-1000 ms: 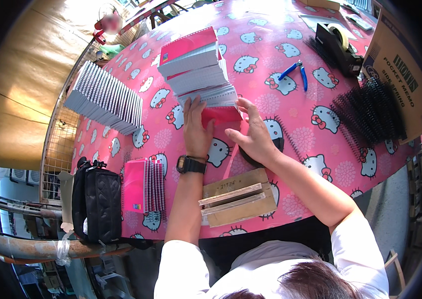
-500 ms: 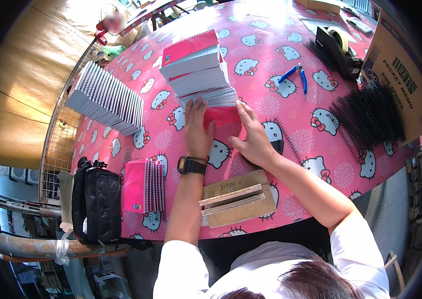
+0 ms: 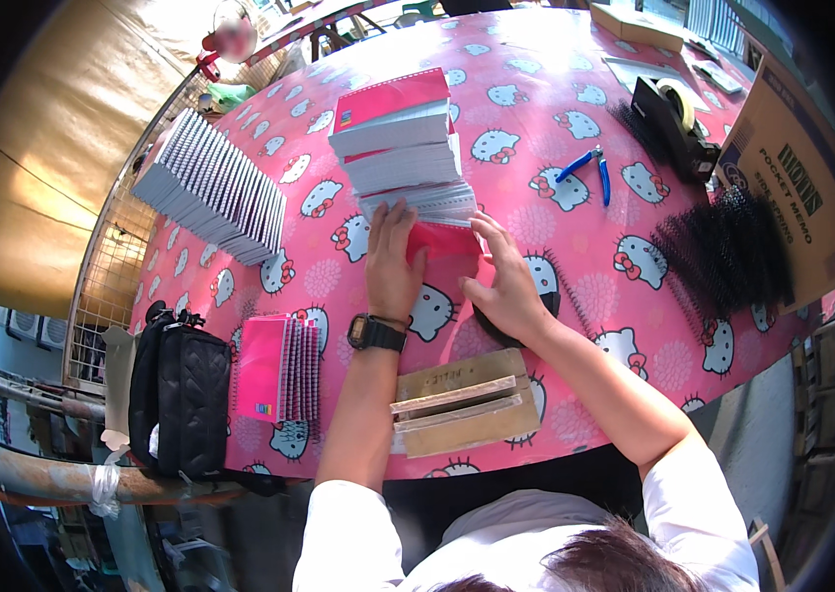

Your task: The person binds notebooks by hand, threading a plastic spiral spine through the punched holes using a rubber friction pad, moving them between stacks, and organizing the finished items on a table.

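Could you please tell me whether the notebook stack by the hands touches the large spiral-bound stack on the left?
Apart: the head view shows patterned pink tablecloth between the notebook stack and the large spiral-bound stack.

White sleeves, 1 black watch

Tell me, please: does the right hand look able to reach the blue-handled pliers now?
Probably yes: only printed tablecloth shows between the right hand and the blue-handled pliers, though its fingertips are at the notebook stack.
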{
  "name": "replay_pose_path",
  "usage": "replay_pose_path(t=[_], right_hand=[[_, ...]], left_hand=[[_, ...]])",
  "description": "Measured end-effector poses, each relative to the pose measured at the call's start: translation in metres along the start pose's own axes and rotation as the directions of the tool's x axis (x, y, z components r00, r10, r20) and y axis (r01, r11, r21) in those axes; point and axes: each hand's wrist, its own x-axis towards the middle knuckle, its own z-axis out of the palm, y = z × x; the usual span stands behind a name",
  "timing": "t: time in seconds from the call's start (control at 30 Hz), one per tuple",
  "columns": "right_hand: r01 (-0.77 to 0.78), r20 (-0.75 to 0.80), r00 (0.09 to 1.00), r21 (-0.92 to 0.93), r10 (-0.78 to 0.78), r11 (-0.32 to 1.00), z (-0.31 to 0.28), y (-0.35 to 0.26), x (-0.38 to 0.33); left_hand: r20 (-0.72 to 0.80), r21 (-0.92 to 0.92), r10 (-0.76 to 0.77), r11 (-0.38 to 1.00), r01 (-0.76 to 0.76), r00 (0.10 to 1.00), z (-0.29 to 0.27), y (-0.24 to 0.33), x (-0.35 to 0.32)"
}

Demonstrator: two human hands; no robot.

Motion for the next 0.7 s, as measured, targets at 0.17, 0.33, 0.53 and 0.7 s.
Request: replay_pose_path(t=[0.17,0.33,0.53,0.7], right_hand=[[-0.004,-0.021,1.0,-0.053,0.003,0.999,0.0069,0.008,-0.0017],[-0.015,-0.015,1.0,-0.063,0.015,0.998,0.0053,0.0087,0.001],[0.002,-0.007,1.0,-0.082,-0.003,0.997,0.0031,0.0099,0.0004],[-0.011,-0.024,1.0,0.001,0.011,1.0,0.0063,0.0099,0.0012]], left_hand=[[-0.001,-0.004,-0.01,1.0,0.01,1.0,-0.0002,0.0009,0.0005],[-0.007,-0.007,-0.005,1.0,0.005,1.0,-0.0006,0.0008,0.0005],[0.001,-0.015,-0.006,1.0,0.006,1.0,-0.0002,0.0007,0.0005],[0.001,-0.026,-0.007,1.0,0.007,1.0,-0.0013,0.0008,-0.0004]])
